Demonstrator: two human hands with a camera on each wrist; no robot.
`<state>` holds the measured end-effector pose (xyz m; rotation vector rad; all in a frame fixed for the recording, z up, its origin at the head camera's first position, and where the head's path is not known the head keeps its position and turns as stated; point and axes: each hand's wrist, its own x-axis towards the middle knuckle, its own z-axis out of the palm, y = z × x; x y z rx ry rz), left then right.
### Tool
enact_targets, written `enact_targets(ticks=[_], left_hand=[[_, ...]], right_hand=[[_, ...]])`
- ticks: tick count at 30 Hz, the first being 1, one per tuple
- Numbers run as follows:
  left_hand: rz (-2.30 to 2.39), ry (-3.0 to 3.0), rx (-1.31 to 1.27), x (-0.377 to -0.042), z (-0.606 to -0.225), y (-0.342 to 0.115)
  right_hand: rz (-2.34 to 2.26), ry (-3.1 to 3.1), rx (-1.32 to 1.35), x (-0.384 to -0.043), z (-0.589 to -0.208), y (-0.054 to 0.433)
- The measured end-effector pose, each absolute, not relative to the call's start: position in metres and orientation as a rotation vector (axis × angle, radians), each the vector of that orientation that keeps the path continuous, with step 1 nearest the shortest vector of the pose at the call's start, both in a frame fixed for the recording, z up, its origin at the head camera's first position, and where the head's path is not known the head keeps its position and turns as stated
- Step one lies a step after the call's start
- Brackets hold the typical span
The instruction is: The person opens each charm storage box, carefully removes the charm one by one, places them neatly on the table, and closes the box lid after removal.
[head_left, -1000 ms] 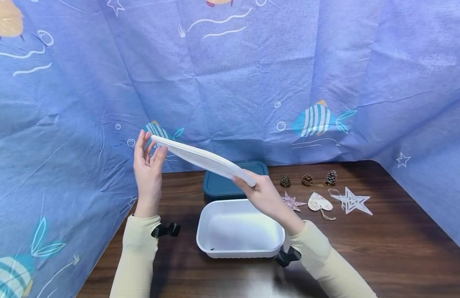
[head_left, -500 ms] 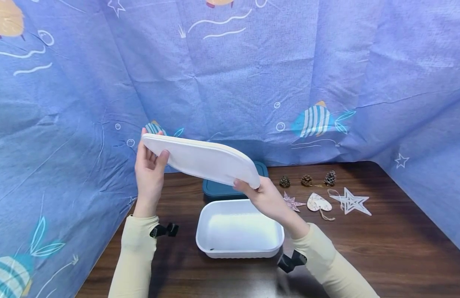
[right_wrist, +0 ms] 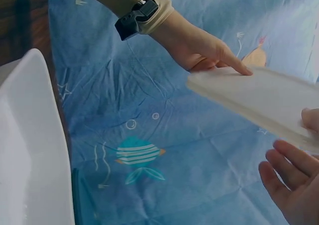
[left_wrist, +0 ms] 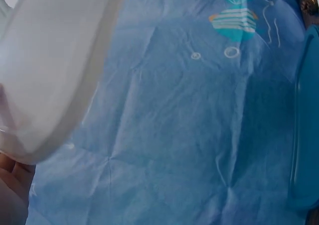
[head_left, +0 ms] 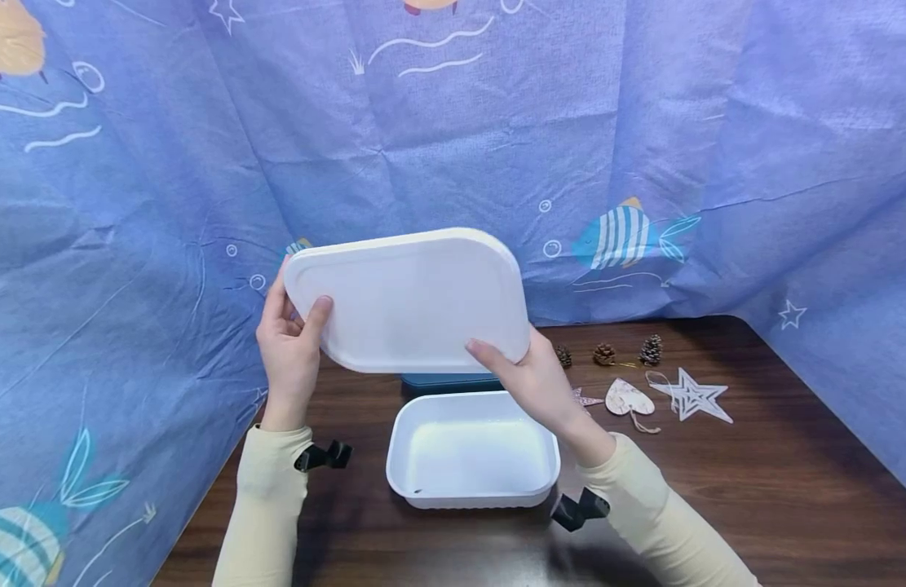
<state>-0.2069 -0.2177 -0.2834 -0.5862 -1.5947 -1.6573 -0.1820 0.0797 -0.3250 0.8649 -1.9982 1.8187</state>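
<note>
A white rounded-rectangular lid (head_left: 408, 302) is held up above the table, its broad face turned toward the head camera. My left hand (head_left: 289, 350) grips its left end, thumb on the near face and fingers behind. At the lower right corner my right hand (head_left: 536, 379) pinches the lid, thumb in front. In the right wrist view the right fingers (right_wrist: 291, 168) curve below the lid's edge. Beneath stands a white rectangular box (head_left: 473, 456), uncovered, with a small dark speck inside. The left wrist view shows the lid (left_wrist: 50, 60) slanting up from the left fingers.
Behind the box lies a blue-green lidded container (head_left: 453, 383), mostly covered by the lid. To the right on the wooden table (head_left: 753, 489) are several pine cones (head_left: 651, 350), a pink star (head_left: 586, 398), a heart ornament (head_left: 629, 397) and a white star (head_left: 692, 395). A patterned blue cloth (head_left: 453, 122) hangs behind.
Seen nearly edge-on before, the lid has been tilted up so its broad face shows. My left hand has gone from loose fingers at its end to a grip with the thumb on the face.
</note>
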Motion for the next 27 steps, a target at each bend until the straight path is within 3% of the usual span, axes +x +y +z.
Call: enact_targets(ticks=[27], left_hand=[[-1.826,-1.627,-0.475,-0.178,-0.262,-0.184]], right_hand=[[1.721,-1.538,0.828,-0.182,-0.294,0.089]])
